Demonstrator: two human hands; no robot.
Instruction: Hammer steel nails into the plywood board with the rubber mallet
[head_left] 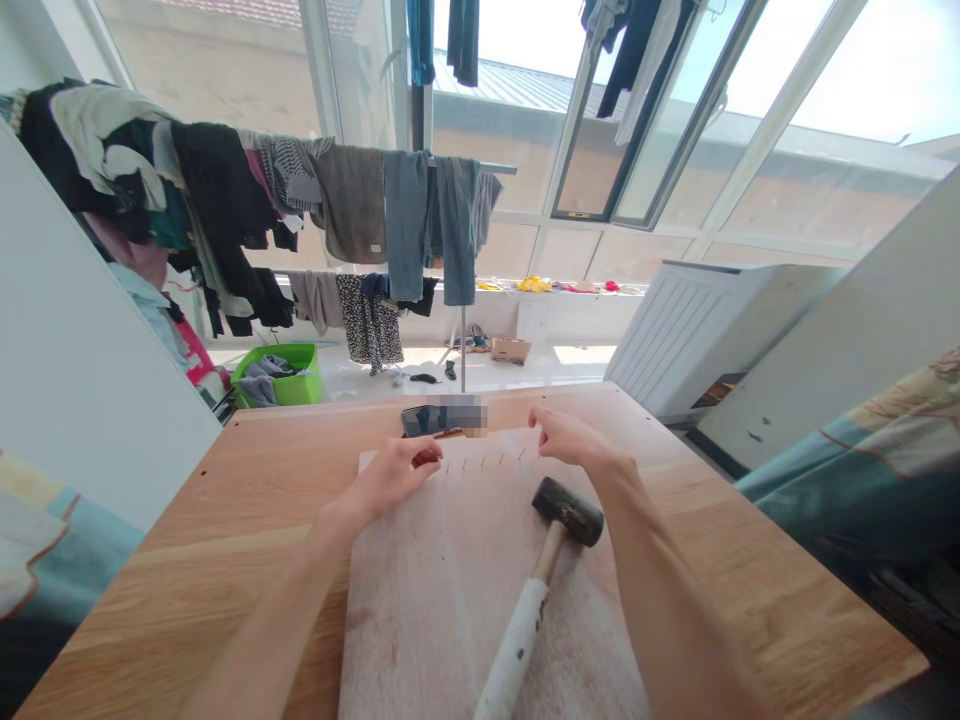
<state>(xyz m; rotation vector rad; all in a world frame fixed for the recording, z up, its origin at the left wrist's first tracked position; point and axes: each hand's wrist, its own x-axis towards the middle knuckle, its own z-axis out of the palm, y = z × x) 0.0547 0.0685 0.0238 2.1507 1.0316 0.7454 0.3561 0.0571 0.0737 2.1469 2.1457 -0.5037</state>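
A pale wooden board [420, 600] lies on the wood tabletop, with a short row of several thin nails [482, 462] standing up near its far edge. My left hand [397, 472] is at the left end of that row, its fingers loosely curled and slightly apart around no visible object. Beyond the right end is my right hand [568, 438], its index finger and thumb bent with a gap between them. A mallet with a black head [568, 510] and a worn white-painted handle rests on the board between my forearms, untouched by either hand.
A phone [420, 421] lies past the board's far edge, partly blurred out. The wooden table [247, 480] ends just beyond it. Behind are a rack of hanging clothes [352, 200], a green basket [304, 375] on the floor, and a white cabinet [690, 320] at right.
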